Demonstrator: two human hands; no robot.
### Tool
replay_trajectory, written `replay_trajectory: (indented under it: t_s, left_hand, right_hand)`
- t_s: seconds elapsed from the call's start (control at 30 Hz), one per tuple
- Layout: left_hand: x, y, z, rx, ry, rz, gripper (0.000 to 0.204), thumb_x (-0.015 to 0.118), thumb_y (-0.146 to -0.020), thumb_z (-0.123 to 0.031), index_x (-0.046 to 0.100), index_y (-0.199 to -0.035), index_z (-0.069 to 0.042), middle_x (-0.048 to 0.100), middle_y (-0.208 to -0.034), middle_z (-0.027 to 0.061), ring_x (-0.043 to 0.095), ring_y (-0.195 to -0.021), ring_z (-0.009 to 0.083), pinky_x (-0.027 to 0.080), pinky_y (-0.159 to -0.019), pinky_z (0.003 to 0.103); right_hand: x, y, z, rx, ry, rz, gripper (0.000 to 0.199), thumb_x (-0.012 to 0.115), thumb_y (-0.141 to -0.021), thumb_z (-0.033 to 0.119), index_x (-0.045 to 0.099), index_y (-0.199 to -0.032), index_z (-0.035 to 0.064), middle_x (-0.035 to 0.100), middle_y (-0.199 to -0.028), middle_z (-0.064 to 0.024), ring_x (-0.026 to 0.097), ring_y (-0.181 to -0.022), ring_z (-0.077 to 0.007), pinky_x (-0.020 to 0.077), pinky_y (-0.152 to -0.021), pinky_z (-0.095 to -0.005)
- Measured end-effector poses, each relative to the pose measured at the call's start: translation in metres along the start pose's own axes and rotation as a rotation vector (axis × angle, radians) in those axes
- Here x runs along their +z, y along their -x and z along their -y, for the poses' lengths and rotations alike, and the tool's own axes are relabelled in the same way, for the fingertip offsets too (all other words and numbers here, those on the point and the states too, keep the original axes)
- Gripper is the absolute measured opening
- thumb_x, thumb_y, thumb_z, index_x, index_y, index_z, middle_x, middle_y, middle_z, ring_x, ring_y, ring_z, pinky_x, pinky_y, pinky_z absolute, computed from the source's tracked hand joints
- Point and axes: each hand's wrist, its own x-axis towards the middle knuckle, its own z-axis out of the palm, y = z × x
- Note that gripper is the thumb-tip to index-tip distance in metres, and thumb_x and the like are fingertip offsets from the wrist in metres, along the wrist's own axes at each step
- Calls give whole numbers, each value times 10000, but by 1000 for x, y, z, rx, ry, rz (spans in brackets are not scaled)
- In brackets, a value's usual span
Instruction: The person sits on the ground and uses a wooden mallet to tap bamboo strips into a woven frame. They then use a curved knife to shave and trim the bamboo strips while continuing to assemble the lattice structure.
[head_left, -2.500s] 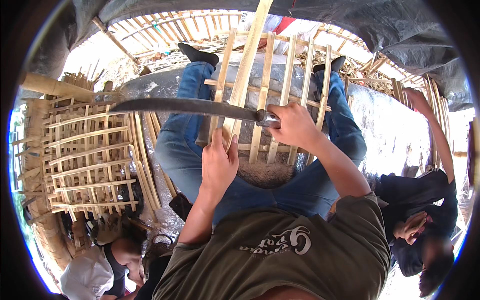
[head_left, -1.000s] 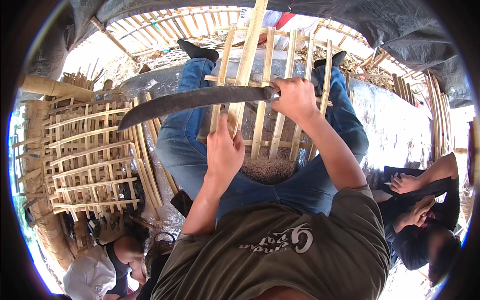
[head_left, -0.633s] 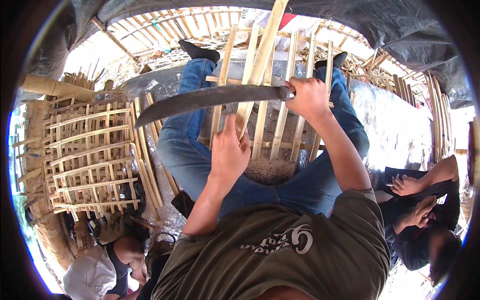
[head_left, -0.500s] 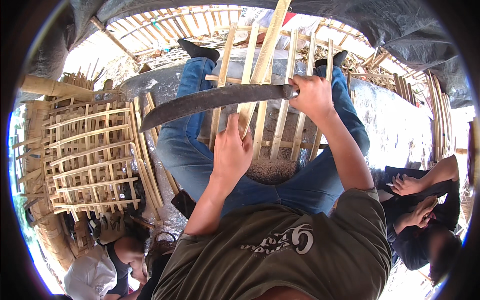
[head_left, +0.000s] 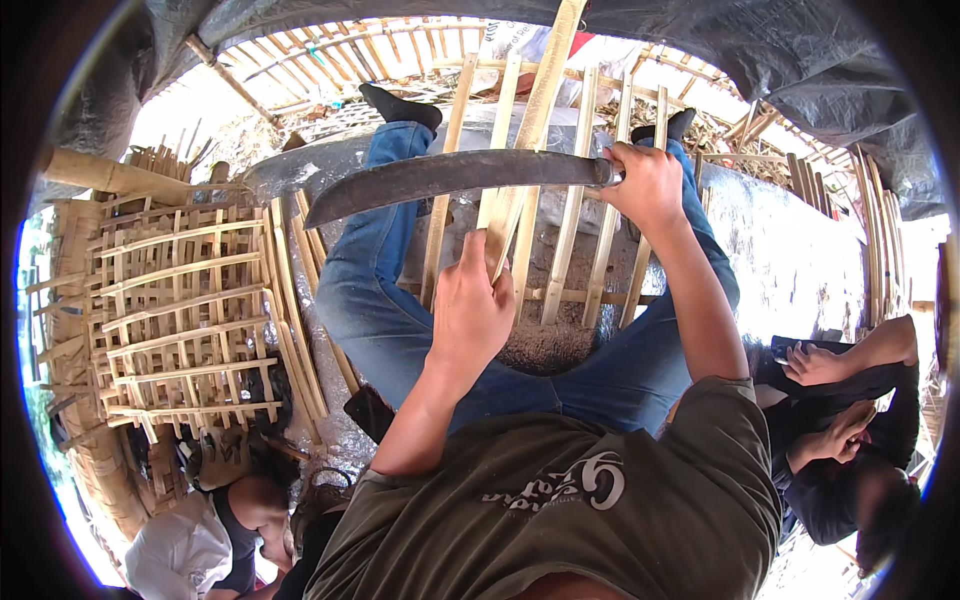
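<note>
Stacked bamboo lattice panels (head_left: 190, 310) run out of sight at the left rim. Left hand (head_left: 470, 315) grips an upright bamboo slat (head_left: 530, 130), fingertips hidden behind it. Right hand (head_left: 650, 185) wraps the machete (head_left: 450, 178), concealing its handle.

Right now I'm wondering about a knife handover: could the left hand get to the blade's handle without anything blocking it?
Probably yes. The left hand grips a bamboo strip just below the blade; the handle sits in the right hand, with only open slats between.
</note>
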Motion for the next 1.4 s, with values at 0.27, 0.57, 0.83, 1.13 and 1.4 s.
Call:
replay_trajectory:
  t_s: [0.27, 0.57, 0.83, 1.13, 1.4]
  left_hand:
    - [-6, 13, -6, -67, -4, 65, 182, 608, -894, 3, 520, -1050, 35, 644, -759, 250, 651, -687, 439, 493, -596, 457]
    - [6, 8, -8, -24, 56, 39, 221, 582, -872, 58, 458, -1055, 53, 610, -745, 293, 622, -721, 494, 467, -590, 544]
    - [7, 5, -7, -45, 38, -10, 155, 603, -944, -49, 485, -1005, 31, 606, -704, 255, 608, -640, 468, 455, -564, 506]
    - [8, 7, -10, -135, -18, 49, 224, 597, -983, -164, 483, -1039, 20, 610, -620, 221, 622, -593, 456, 460, -531, 523]
    - [4, 12, -5, -82, -20, 37, 231, 592, -995, -163, 497, -1067, 34, 582, -570, 190, 600, -524, 406, 446, -512, 488]
  right_hand:
    - [-1, -2, -10, 151, 114, -24, 201, 750, -685, 230, 736, -871, 155, 707, -713, -72, 708, -665, -271, 571, -622, -419]
    - [-24, -18, 10, 196, 103, 114, 264, 664, -702, 194, 752, -941, 125, 722, -777, -158, 722, -728, -331, 591, -726, -441]
    - [-32, 1, 52, 128, -109, 3, 294, 683, -647, 176, 745, -924, 101, 707, -737, -141, 700, -698, -342, 579, -694, -423]
    - [-27, 9, 73, 0, 68, 193, 207, 745, -663, 232, 681, -821, 115, 690, -697, -129, 714, -650, -304, 576, -598, -399]
    - [-20, -5, 59, 131, 85, 230, 275, 688, -659, 185, 747, -922, 131, 713, -750, -130, 707, -711, -314, 583, -706, -414]
